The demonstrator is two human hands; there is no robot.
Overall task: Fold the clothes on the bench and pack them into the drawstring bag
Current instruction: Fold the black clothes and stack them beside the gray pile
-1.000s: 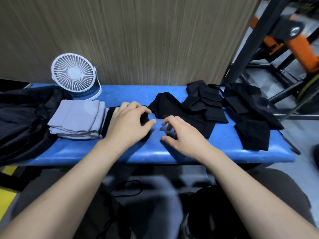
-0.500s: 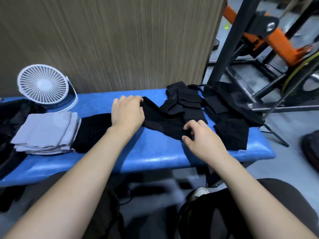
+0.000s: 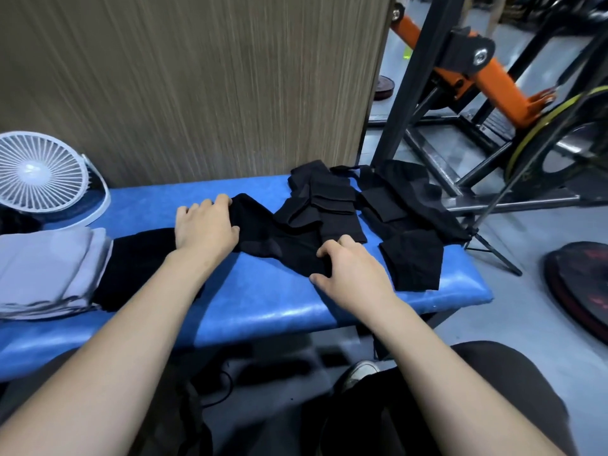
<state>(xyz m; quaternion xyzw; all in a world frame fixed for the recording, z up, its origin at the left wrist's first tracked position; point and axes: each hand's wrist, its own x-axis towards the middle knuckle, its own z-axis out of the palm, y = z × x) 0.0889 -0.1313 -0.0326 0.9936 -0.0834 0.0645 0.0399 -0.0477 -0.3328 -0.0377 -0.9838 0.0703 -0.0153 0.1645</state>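
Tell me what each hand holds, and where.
Both hold the black garment: left hand at its far-left end, right hand pinching its near-right edge.

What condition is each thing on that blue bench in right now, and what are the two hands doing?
Left hand: fingers curled, gripping one end of the black garment.
Right hand: pinching the garment's near edge.
Black garment: spread flat, not yet folded.
Grey clothes: folded, stacked.
Black pile: loosely heaped, unfolded.
Far black pile: rumpled, reaching the bench's end.
Fan: upright; running or not, cannot tell.
Bench: partly covered.
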